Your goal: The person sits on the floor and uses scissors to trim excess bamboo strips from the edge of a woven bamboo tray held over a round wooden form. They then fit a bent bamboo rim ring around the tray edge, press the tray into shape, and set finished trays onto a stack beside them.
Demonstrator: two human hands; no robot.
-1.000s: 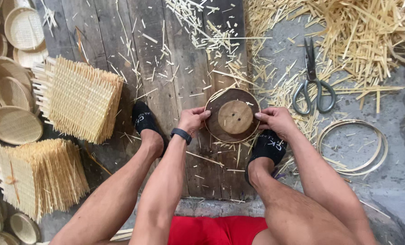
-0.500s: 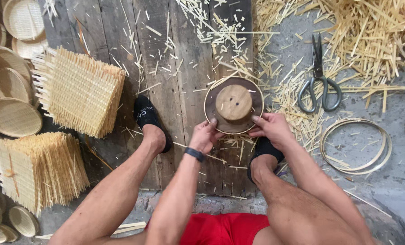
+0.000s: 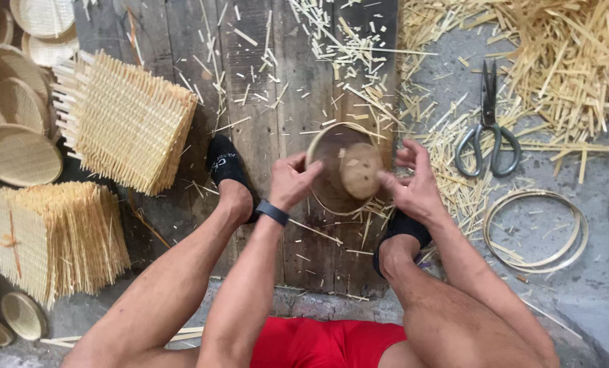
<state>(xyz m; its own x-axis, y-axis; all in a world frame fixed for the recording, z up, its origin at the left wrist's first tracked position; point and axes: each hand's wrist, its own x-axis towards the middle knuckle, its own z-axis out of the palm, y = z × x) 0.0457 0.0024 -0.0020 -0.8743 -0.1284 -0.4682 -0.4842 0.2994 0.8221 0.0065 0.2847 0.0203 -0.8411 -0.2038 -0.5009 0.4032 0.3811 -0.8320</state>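
Note:
A round dark mould with a bamboo hoop around its rim is tilted up between my feet, and a light wooden disc sits in its middle. My left hand grips the mould's left rim. My right hand holds its right side, fingers by the disc. A dark band is on my left wrist.
Two stacks of square woven bamboo mats lie at left, with round woven trays beyond. Black scissors and thin bamboo hoops lie at right. Bamboo slivers cover the planks and floor.
The mould was lying flat on the planks; both hands have lifted and tilted it toward me. My left hand moved from below it to its left rim.

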